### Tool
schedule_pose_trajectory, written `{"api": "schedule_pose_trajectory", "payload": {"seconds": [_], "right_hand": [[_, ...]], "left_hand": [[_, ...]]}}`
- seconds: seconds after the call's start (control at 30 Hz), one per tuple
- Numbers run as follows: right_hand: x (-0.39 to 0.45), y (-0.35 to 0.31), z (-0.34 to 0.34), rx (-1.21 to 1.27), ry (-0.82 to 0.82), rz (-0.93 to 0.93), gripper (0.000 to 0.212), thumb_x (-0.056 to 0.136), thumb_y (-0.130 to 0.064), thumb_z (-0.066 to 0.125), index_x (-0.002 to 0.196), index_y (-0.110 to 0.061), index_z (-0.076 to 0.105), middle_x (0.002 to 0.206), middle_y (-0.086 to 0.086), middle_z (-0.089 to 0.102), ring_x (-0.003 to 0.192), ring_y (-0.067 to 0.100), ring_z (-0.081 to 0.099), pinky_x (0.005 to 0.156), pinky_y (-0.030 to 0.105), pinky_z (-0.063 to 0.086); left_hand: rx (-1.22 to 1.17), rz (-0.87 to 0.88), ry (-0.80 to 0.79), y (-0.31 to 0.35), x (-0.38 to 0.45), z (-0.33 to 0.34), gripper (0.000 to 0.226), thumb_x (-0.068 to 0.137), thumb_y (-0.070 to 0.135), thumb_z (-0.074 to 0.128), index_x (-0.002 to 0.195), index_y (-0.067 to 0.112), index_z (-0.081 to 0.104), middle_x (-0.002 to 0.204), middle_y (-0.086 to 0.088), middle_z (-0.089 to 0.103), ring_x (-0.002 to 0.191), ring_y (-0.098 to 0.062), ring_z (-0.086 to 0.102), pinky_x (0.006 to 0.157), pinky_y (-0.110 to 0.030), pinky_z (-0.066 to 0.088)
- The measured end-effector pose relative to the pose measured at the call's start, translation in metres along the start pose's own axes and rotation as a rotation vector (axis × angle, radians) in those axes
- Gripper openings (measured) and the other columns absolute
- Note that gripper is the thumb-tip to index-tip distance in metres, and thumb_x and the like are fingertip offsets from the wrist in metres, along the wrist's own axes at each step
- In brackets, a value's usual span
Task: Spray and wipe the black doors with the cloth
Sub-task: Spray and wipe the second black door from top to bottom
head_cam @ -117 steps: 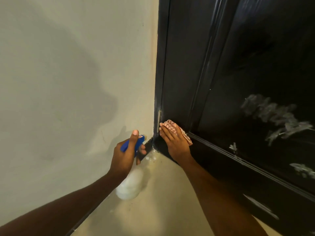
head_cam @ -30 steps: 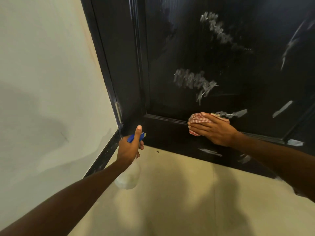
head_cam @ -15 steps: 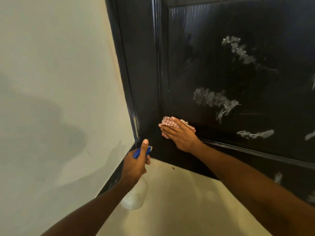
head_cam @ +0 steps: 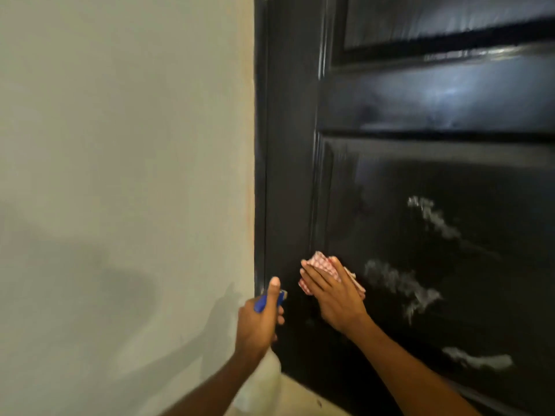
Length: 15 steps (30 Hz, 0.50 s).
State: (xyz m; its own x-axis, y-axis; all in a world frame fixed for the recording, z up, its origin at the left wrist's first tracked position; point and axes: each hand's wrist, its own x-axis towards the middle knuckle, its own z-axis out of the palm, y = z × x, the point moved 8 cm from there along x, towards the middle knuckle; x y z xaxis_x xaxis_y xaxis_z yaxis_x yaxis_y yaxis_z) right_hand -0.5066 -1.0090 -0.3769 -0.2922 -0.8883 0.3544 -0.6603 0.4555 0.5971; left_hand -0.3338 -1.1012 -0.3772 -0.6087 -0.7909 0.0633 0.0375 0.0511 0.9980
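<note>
One right hand [head_cam: 336,298] presses one checked cloth [head_cam: 322,267] flat-fingered against one black door [head_cam: 435,175] bearing three foam streaks [head_cam: 402,285], while the left hand [head_cam: 258,322] grips one spray bottle [head_cam: 264,376].

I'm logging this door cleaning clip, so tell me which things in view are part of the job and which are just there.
Part of the job:
- black door, with white streaks
- checked cloth, pressed flat by the right hand
- spray bottle, gripped by the left hand

Just there:
- pale wall
- floor
</note>
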Motion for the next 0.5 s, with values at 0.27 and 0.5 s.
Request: {"api": "schedule_pose_trajectory", "payload": {"seconds": [0.27,0.5], "right_hand": [[0.072,0.11,-0.132,-0.11,0.295,-0.041,0.068,0.094,-0.041,0.045,0.158,-0.018,0.035,0.168,0.007,0.022,0.153,0.026,0.027,0.122,0.064,0.002],[0.089,0.144,-0.175,0.011,0.527,0.307,0.066,0.094,-0.028,0.052,0.157,-0.014,0.038,0.165,0.011,0.031,0.151,0.028,0.031,0.122,0.064,0.006]], "left_hand": [[-0.172,-0.018,0.04,0.059,0.02,0.017,0.068,0.073,0.074,0.045,0.087,0.013,0.073,0.076,-0.01,0.07,0.063,-0.019,0.065,0.052,-0.027,0.05],[-0.296,-0.007,0.017,0.076,0.029,0.021,0.055,0.089,0.059,0.051,0.098,0.01,0.074,0.073,-0.009,0.067,0.053,-0.012,0.064,0.04,-0.019,0.048]]}}
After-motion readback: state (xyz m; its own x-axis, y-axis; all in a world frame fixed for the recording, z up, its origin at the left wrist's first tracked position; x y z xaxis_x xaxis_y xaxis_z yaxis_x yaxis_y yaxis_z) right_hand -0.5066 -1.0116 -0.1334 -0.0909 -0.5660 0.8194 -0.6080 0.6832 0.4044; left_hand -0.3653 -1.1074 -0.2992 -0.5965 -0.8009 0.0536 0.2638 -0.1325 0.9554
